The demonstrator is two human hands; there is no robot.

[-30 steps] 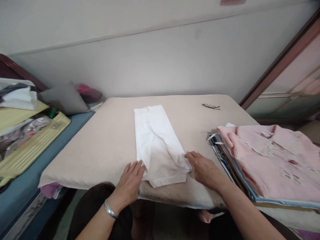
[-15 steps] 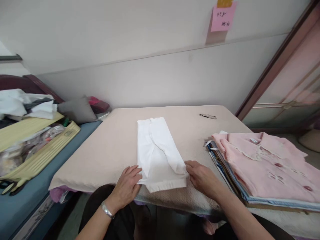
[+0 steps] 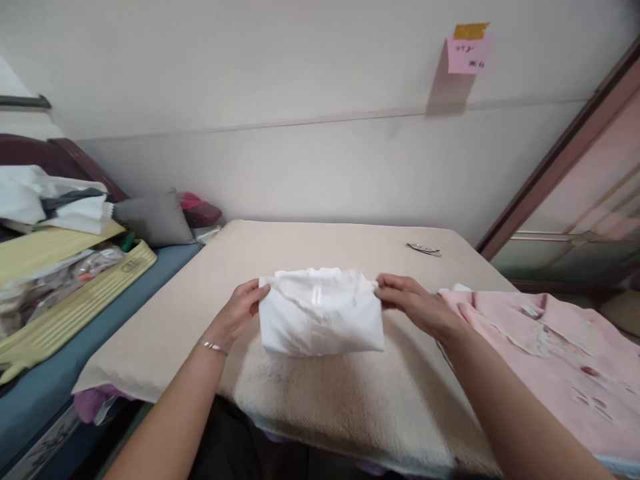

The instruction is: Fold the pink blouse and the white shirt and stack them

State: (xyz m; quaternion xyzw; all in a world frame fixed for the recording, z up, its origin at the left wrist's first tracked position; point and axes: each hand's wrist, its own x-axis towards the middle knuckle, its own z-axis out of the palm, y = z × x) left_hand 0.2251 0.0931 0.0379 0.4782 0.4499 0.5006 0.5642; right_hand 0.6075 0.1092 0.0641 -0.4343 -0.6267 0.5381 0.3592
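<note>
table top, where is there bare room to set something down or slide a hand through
Bare table lies in front of the white garment, held at its far corners by the left hand and right hand. More bare room lies to its left, and behind it up to the wall, save the small metal object. The right side is crowded by the pink shirt.

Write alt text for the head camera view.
Left hand and right hand grip the ends of a folded white garment over a beige padded table; a pink shirt lies to the right.
</note>
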